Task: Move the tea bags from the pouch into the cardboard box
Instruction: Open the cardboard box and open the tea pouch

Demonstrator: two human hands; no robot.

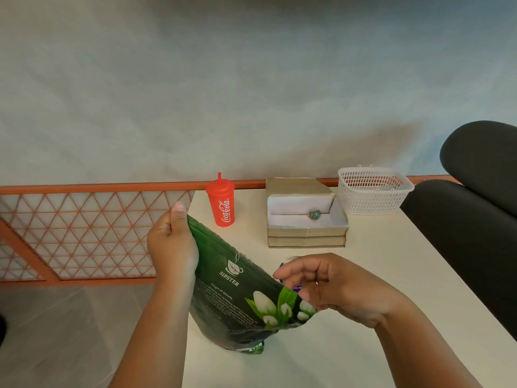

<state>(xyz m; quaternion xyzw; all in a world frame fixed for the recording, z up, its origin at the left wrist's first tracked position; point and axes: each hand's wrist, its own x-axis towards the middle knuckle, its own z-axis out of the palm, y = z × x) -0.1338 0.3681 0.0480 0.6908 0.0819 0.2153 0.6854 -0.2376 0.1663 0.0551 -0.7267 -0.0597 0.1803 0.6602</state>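
A dark green tea pouch [223, 289] with white flowers printed on it stands tilted on the pale table [377, 275]. My left hand [172, 245] grips its upper left edge. My right hand [330, 287] is at the pouch's right side, fingers curled round a small purple packet [282, 271] that is mostly hidden. Farther back stands the open cardboard box [306, 219] with a white lining. One small green tea bag [315, 214] lies inside it.
A red Coca-Cola cup [221, 204] with a straw stands left of the box. A white plastic basket [373, 190] sits to the box's right. A black chair [475, 208] is at the table's right side, an orange lattice railing [84, 233] at the left.
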